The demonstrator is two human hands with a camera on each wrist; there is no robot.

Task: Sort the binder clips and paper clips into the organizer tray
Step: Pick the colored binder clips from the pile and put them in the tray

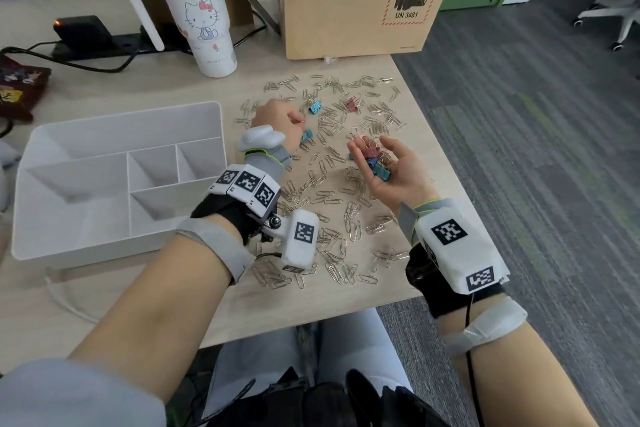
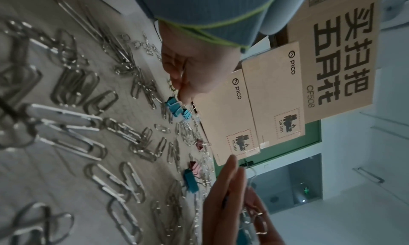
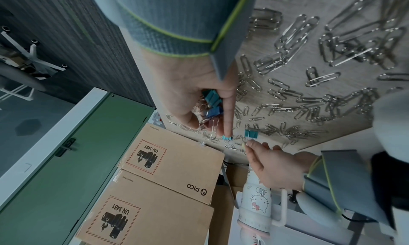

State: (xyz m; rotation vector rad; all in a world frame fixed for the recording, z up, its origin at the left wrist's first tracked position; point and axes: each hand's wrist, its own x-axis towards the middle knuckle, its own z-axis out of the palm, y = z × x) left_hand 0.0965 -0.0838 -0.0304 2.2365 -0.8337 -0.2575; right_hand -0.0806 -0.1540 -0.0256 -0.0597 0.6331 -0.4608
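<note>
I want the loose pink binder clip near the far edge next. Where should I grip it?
Pinch the pink binder clip by its folded body, fingers coming from above on its two flat sides. It lies among paper clips, and its wire handles look thin and likely to snag them.

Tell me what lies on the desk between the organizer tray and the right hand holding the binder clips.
In the head view, scattered paper clips and the left hand over a teal binder clip lie between the organizer tray and the right hand.
</note>
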